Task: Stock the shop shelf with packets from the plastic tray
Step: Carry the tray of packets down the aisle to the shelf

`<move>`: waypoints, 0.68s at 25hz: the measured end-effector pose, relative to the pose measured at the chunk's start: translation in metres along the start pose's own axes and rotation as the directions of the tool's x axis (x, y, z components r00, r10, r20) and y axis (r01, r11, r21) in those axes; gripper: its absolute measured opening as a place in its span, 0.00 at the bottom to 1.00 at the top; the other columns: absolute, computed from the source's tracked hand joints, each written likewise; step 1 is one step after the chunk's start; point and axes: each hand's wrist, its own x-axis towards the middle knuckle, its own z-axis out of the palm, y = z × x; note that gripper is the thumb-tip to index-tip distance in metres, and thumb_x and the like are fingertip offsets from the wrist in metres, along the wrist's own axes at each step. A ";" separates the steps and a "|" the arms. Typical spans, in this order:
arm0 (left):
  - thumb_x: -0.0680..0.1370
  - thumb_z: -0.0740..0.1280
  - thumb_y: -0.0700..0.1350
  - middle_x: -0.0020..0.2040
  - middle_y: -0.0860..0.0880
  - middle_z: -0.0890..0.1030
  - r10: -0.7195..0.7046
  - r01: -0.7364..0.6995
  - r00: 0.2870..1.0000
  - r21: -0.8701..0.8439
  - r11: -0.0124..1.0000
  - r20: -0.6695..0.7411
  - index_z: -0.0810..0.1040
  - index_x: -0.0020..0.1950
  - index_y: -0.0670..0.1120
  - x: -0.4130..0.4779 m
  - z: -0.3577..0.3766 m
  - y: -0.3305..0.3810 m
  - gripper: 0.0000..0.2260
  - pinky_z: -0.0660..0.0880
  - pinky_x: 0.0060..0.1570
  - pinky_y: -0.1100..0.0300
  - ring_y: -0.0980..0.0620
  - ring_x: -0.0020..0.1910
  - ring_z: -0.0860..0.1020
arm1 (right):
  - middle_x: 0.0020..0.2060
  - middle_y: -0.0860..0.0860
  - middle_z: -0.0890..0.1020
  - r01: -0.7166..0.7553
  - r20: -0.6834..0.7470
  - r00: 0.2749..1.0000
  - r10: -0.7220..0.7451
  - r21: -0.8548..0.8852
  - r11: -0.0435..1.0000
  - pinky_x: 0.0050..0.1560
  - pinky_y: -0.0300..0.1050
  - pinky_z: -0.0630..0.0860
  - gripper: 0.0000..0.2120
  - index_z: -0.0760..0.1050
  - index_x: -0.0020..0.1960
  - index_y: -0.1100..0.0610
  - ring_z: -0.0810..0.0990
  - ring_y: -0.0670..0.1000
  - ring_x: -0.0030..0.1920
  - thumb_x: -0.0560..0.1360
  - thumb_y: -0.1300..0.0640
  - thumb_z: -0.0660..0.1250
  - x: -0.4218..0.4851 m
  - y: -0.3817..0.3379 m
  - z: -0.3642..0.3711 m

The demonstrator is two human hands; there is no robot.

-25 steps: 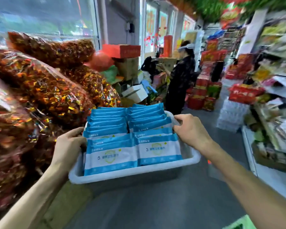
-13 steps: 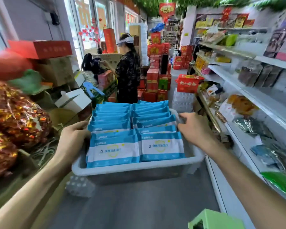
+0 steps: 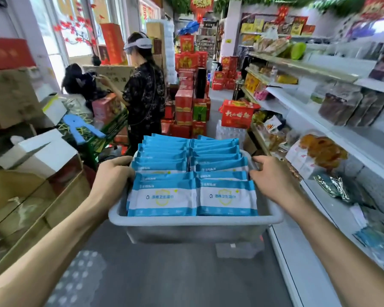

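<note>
Blue-and-white plastic packets (image 3: pixel 192 185): two full rows, standing in grey plastic tray (image 3: pixel 195 220), centre frame, carried above grey aisle floor (image 3: pixel 175 273). Left grip (image 3: pixel 111 176) and right grip (image 3: pixel 273 180) each clasp a side rim. White shop shelf (image 3: pixel 319 120), right of frame: apparently none placed yet; stocking not begun.

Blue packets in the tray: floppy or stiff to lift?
Probably floppy: the blue wet-wipe packets look like sealed film pouches. Likely slippery, being glossy. Packed tightly in the grey plastic tray, one may drag neighbours.
</note>
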 end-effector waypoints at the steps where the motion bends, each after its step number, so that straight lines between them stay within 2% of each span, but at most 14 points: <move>1: 0.70 0.61 0.25 0.30 0.62 0.83 0.000 -0.001 1.000 0.013 1.000 0.030 0.82 0.38 0.50 0.039 0.005 -0.001 0.21 0.73 0.29 0.67 0.66 0.28 0.77 | 0.40 0.49 0.86 -0.025 -0.027 0.999 0.025 0.000 1.000 0.36 0.50 0.80 0.09 0.82 0.55 0.54 0.82 0.50 0.34 0.76 0.58 0.68 0.029 -0.004 0.011; 3: 0.68 0.62 0.26 0.32 0.59 0.84 -0.004 0.001 0.998 0.047 0.999 0.061 0.85 0.35 0.53 0.101 0.015 0.008 0.22 0.74 0.31 0.61 0.62 0.30 0.77 | 0.43 0.51 0.87 -0.072 -0.054 0.996 0.071 -0.012 0.997 0.39 0.52 0.81 0.09 0.83 0.54 0.54 0.82 0.51 0.37 0.76 0.59 0.68 0.075 -0.015 0.024; 6: 0.69 0.61 0.26 0.27 0.62 0.80 0.005 -0.012 0.992 0.059 0.998 0.122 0.85 0.29 0.56 0.207 0.038 0.026 0.26 0.70 0.31 0.61 0.62 0.26 0.73 | 0.41 0.51 0.86 -0.130 -0.108 0.986 0.127 -0.020 0.991 0.39 0.55 0.81 0.06 0.81 0.48 0.54 0.82 0.53 0.38 0.74 0.57 0.66 0.161 -0.015 0.042; 8: 0.70 0.61 0.25 0.24 0.59 0.78 0.029 -0.038 0.991 0.062 0.997 0.132 0.83 0.33 0.54 0.265 0.063 0.035 0.25 0.68 0.26 0.66 0.61 0.24 0.71 | 0.43 0.49 0.86 -0.168 -0.120 0.979 0.166 -0.008 0.986 0.39 0.54 0.82 0.08 0.81 0.51 0.51 0.83 0.51 0.39 0.74 0.56 0.66 0.209 -0.016 0.049; 10: 0.71 0.61 0.24 0.24 0.56 0.79 0.058 -0.063 0.985 0.023 0.998 0.163 0.80 0.37 0.54 0.323 0.089 0.036 0.24 0.68 0.24 0.70 0.60 0.26 0.73 | 0.44 0.48 0.86 -0.201 -0.137 0.970 0.199 -0.004 0.980 0.38 0.52 0.82 0.10 0.82 0.55 0.50 0.83 0.48 0.37 0.76 0.58 0.67 0.258 -0.008 0.055; 12: 0.71 0.61 0.25 0.26 0.56 0.81 0.053 -0.061 0.976 0.032 0.998 0.211 0.81 0.36 0.56 0.379 0.116 0.026 0.25 0.72 0.29 0.67 0.57 0.32 0.75 | 0.44 0.48 0.86 -0.218 -0.143 0.966 0.213 -0.020 0.976 0.38 0.54 0.83 0.11 0.82 0.57 0.51 0.84 0.47 0.37 0.76 0.58 0.67 0.308 0.006 0.065; 14: 0.70 0.62 0.26 0.30 0.55 0.82 0.060 -0.070 0.972 0.033 0.997 0.229 0.83 0.31 0.56 0.442 0.152 0.018 0.25 0.74 0.35 0.60 0.55 0.35 0.75 | 0.47 0.50 0.87 -0.215 -0.167 0.963 0.210 -0.015 0.976 0.41 0.56 0.84 0.11 0.82 0.58 0.53 0.84 0.49 0.40 0.76 0.58 0.67 0.368 0.027 0.079; 15: 0.69 0.62 0.27 0.34 0.50 0.82 0.063 -0.073 0.970 0.034 0.997 0.234 0.82 0.30 0.56 0.471 0.170 0.016 0.24 0.73 0.38 0.57 0.53 0.36 0.76 | 0.48 0.51 0.87 -0.215 -0.166 0.963 0.212 -0.005 0.977 0.41 0.54 0.83 0.12 0.82 0.59 0.54 0.84 0.48 0.41 0.77 0.58 0.68 0.400 0.041 0.087; 17: 0.69 0.62 0.26 0.40 0.43 0.82 0.087 -0.094 0.974 0.021 0.995 0.211 0.81 0.34 0.53 0.530 0.210 0.014 0.21 0.73 0.42 0.55 0.50 0.41 0.77 | 0.52 0.51 0.86 -0.215 -0.149 0.966 0.213 0.001 0.977 0.35 0.44 0.78 0.15 0.80 0.64 0.54 0.81 0.42 0.39 0.78 0.57 0.68 0.470 0.065 0.099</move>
